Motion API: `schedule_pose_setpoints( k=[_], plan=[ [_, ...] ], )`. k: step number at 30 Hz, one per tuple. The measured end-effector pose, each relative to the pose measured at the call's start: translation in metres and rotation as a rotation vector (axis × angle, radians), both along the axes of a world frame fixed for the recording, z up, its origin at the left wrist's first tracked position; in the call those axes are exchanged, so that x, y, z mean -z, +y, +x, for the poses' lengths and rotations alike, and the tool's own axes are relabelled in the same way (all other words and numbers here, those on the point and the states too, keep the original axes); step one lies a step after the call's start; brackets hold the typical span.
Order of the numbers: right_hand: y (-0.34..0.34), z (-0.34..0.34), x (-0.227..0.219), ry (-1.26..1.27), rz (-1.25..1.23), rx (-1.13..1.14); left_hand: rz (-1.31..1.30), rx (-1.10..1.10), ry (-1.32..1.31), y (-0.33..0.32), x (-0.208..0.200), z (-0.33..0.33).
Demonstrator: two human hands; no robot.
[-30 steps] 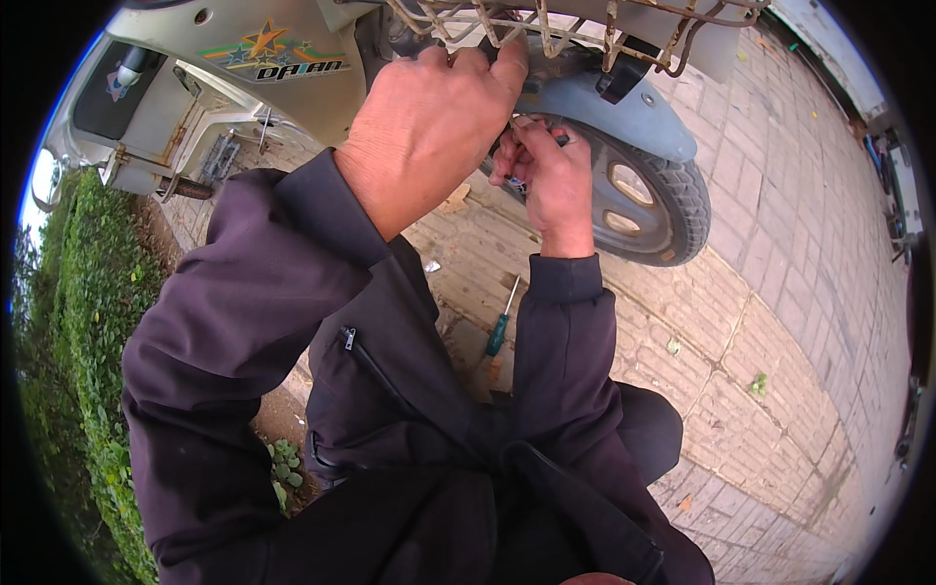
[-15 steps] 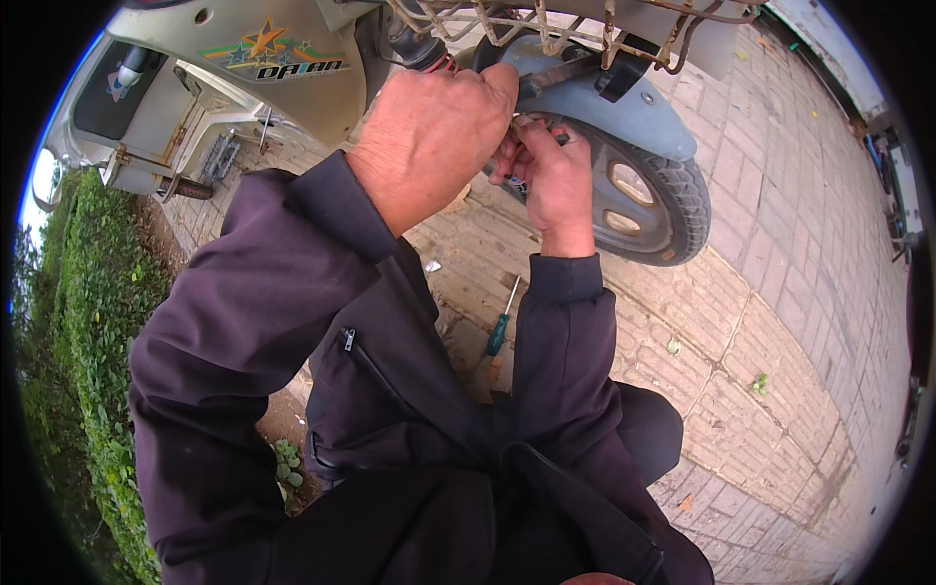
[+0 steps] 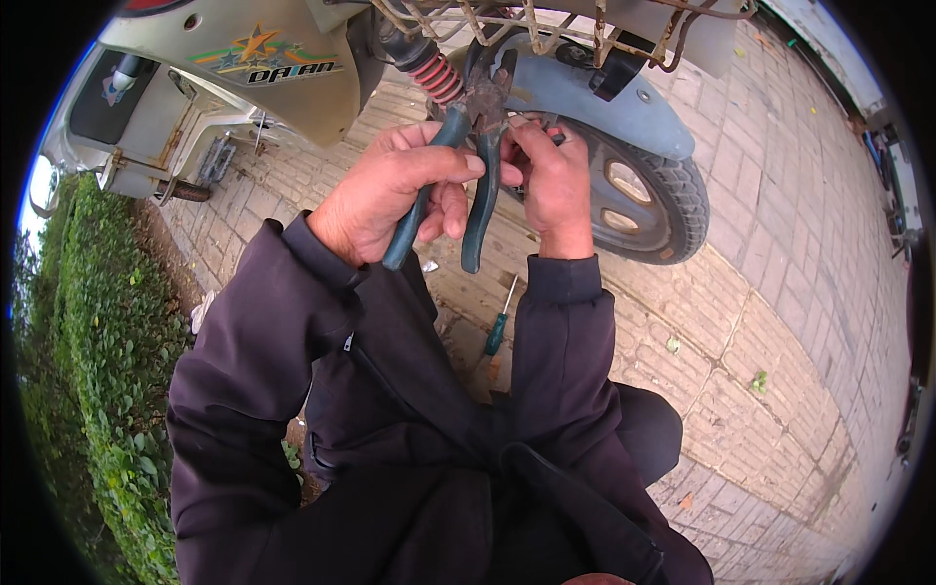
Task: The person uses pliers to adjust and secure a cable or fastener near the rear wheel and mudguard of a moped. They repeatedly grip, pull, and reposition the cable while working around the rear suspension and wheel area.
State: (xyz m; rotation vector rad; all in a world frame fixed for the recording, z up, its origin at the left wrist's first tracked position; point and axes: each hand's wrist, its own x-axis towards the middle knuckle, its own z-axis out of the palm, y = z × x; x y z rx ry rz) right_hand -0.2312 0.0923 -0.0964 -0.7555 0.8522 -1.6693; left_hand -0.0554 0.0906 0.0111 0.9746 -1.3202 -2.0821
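My left hand (image 3: 390,185) grips rusty-jawed pliers (image 3: 480,219) with dark green handles spread apart. The jaws point up and away, beside the red coil spring (image 3: 436,78) of a scooter's front suspension. My right hand (image 3: 559,190) is closed next to the hub side of the front wheel (image 3: 673,219), its fingers pinched together. A small red and black piece shows at those fingers, but its kind is unclear. The pliers' right handle passes close to the right fingertips, partly covering them. Above the wheel curves a grey-blue mudguard (image 3: 624,107).
A rusty wire basket (image 3: 575,34) overhangs the wheel. On the paving below my hands lies a green-handled screwdriver (image 3: 496,331). The scooter's body panel (image 3: 283,83) stands at upper left, and a hedge (image 3: 117,361) runs along the left side.
My left hand has drawn back toward me and turned, bringing the pliers into plain sight with handles spread. The right hand has stayed beside the wheel.
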Motion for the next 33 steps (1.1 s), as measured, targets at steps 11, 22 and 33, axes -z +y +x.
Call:
schedule_pose_setpoints(
  k=[11,22,33],
  plan=[
    [0.0,0.002,0.008,-0.145,0.004,-0.05,-0.181,0.043,-0.137,0.06,0.012,-0.004],
    [0.001,0.0,0.002,-0.16,-0.018,-0.113,-1.567,0.027,-1.053,-0.007,-0.019,-0.03],
    [0.0,0.0,0.003,-0.155,-0.015,-0.11,-1.746,0.091,-1.1,-0.022,-0.026,-0.038]
  ],
)
